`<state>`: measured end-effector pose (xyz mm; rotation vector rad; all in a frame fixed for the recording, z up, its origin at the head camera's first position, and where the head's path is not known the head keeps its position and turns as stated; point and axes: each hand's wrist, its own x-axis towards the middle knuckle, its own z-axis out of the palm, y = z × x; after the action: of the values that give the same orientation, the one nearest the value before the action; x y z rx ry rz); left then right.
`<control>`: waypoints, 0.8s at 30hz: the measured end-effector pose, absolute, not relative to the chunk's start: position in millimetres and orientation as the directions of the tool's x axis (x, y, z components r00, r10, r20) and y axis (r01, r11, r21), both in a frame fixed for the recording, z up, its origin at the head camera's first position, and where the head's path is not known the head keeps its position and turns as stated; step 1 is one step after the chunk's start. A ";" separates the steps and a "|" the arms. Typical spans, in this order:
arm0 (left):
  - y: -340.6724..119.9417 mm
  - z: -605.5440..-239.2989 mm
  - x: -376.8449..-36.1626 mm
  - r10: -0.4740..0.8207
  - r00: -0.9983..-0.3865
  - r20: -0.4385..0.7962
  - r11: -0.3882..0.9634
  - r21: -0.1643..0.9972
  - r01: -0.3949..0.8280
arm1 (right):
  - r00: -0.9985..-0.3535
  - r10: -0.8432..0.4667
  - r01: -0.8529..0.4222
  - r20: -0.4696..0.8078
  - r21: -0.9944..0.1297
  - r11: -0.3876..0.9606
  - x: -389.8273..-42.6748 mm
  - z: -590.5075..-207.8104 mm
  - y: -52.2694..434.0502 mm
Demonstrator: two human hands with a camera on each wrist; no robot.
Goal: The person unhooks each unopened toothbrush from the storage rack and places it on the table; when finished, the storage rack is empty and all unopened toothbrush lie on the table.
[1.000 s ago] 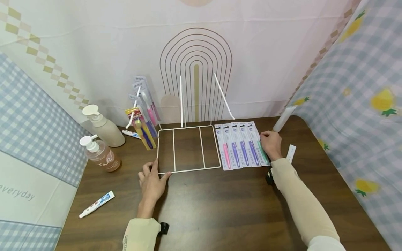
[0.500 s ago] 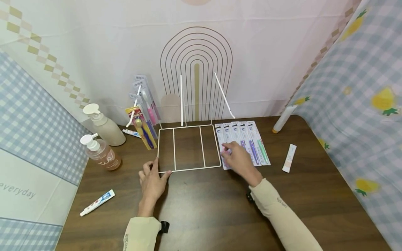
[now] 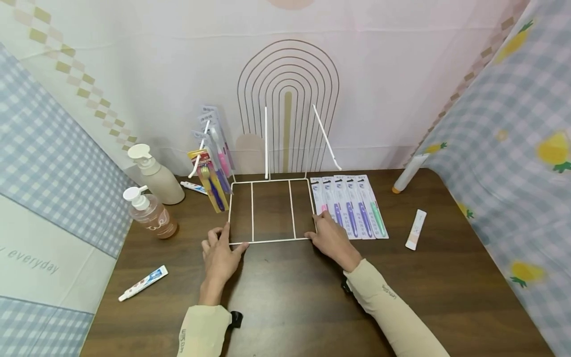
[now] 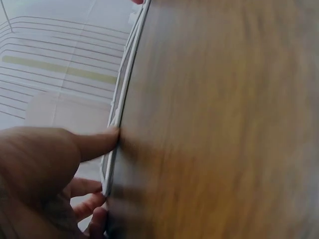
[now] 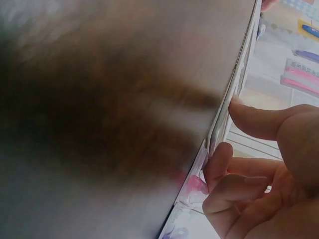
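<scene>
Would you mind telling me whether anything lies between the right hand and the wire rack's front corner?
Nothing visible does. The right hand is already at the rack, its fingers against the wire by the toothbrush packs; the left hand is on the other corner.

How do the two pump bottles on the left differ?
The rear pump bottle is opaque beige and taller; the front pump bottle is clear, shows pinkish-brown liquid and is shorter. The rear one stands by the wall, the front one nearer the person. Both have white pumps and stand upright on the table.
</scene>
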<state>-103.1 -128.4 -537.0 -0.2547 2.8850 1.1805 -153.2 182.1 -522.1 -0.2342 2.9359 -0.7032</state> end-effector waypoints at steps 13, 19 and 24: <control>-162.4 -494.0 -131.0 -0.324 -0.930 0.176 0.445 0.896 0.014 | -0.987 -0.156 -0.117 -0.047 -0.467 0.877 -166.3 -558.1 193.7; -163.1 -439.1 -140.3 -0.347 -0.894 0.283 0.380 0.914 0.142 | -0.985 -0.166 -0.130 -0.035 -0.468 0.874 -169.6 -570.0 196.8; -166.5 -427.2 -147.5 -0.342 -0.873 0.347 0.399 0.895 0.199 | -0.984 -0.171 -0.129 -0.048 -0.472 0.872 -170.6 -569.8 194.8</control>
<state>-147.5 -166.5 -427.2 -0.1683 3.0029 2.0546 -170.6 194.8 -569.8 -0.2369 2.9544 -0.7356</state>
